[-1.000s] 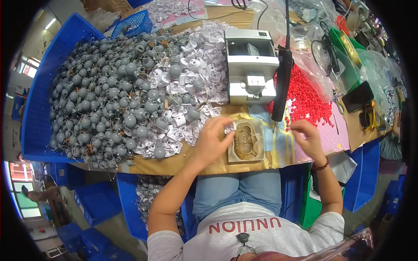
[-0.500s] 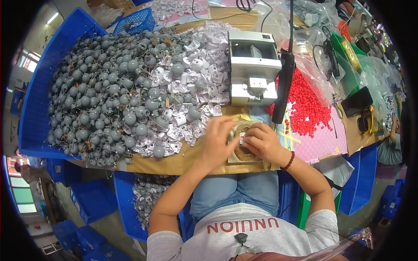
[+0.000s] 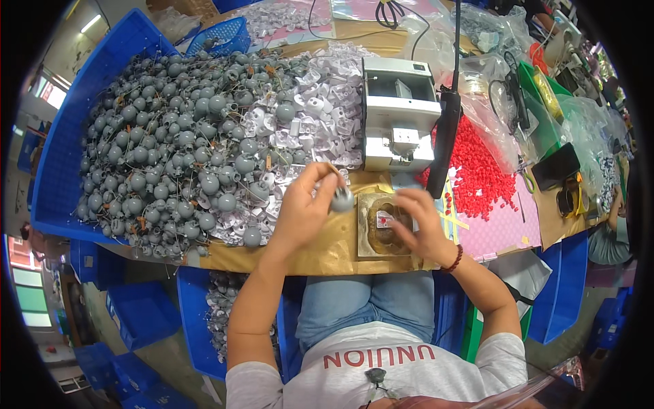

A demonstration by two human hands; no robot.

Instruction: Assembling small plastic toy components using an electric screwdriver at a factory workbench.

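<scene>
My left hand (image 3: 308, 204) pinches a round grey ball-shaped part (image 3: 343, 200) between thumb and fingers, just left of a square block fixture (image 3: 366, 247) on the table's near edge. In the fixture's hollow sits a white plastic piece (image 3: 383, 219) with a small red part on it. My right hand (image 3: 424, 228) is over the fixture's right side, its thumb and fingers apart with nothing seen between them. Beside my left hand spreads a heap of white plastic pieces (image 3: 327, 105), which merges into a large pile of grey ball parts (image 3: 157, 157).
A white bench machine (image 3: 400, 109) stands behind the fixture, with an upright black-handled tool (image 3: 444, 143) at its right. Farther right lie small red parts (image 3: 477, 170) and a dark phone (image 3: 556, 165). A blue bin (image 3: 61, 177) backs the grey pile. Blue crates (image 3: 146, 310) stand below.
Both hands were together over the fixture. My left hand has drawn back left and now holds a grey ball part; my right hand has shifted right, uncovering the white piece.
</scene>
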